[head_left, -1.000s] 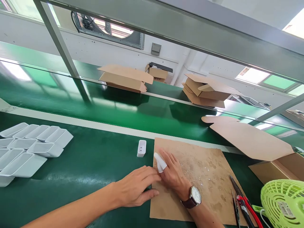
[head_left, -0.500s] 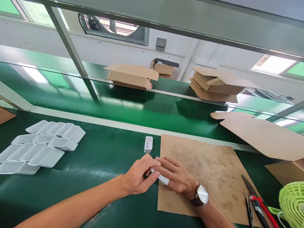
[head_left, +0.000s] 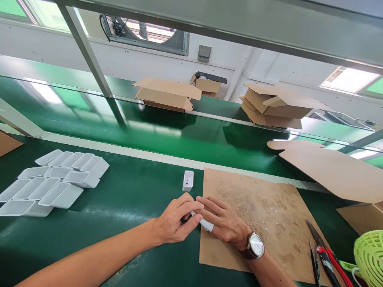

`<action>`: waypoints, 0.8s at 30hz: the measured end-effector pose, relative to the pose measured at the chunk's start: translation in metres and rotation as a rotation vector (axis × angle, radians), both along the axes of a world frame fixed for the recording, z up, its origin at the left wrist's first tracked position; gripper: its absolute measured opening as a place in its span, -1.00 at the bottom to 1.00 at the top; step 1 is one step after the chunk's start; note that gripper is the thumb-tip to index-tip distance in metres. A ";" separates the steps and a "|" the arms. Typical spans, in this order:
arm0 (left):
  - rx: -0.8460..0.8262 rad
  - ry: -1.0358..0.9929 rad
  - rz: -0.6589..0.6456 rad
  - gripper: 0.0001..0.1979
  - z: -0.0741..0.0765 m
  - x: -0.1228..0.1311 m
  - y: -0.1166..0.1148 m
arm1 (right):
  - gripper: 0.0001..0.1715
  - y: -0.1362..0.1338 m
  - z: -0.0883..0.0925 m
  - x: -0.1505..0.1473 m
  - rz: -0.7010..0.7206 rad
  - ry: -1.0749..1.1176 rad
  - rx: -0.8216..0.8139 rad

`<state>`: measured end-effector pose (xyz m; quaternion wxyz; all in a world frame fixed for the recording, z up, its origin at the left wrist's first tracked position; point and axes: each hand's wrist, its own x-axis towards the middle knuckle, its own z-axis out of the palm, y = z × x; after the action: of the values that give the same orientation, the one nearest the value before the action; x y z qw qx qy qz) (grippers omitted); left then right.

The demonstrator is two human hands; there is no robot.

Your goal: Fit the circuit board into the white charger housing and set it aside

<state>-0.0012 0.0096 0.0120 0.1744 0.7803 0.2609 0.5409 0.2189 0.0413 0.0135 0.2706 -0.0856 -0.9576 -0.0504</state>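
Observation:
Both hands meet at the left edge of a brown cardboard sheet. My left hand [head_left: 179, 218] pinches one end of a small white plastic piece [head_left: 207, 225] between thumb and fingers. Over the same piece lies my right hand [head_left: 223, 221], palm down with its fingers curled around it; a watch is on that wrist. Fingers cover most of the piece, so its full shape is hidden. Just beyond the hands, a white plastic housing [head_left: 188, 181] with two small slots inside stands with its open side up.
Several open white housings [head_left: 60, 191] stand in rows at the left. Under my right hand lies the stained cardboard sheet [head_left: 254, 207]. Red-handled pliers [head_left: 323, 251], black tweezers [head_left: 314, 261] and a green basket [head_left: 369, 255] are at the right. Cardboard boxes [head_left: 275, 105] sit behind.
The view has shifted very slightly. Both hands keep nearly the same hold on the white plastic piece, and nothing else has visibly moved.

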 end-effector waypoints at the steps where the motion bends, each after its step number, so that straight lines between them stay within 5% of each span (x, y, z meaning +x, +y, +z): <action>1: 0.011 -0.005 0.000 -0.73 0.000 0.000 0.000 | -0.69 0.000 0.000 0.000 0.001 0.004 -0.002; 24: -0.013 -0.014 -0.006 -0.87 0.002 -0.001 0.002 | -0.74 0.002 -0.001 0.000 0.013 -0.017 -0.014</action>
<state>-0.0024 0.0112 0.0136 0.1830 0.7762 0.2610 0.5439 0.2188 0.0430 0.0129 0.2621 -0.0806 -0.9607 -0.0425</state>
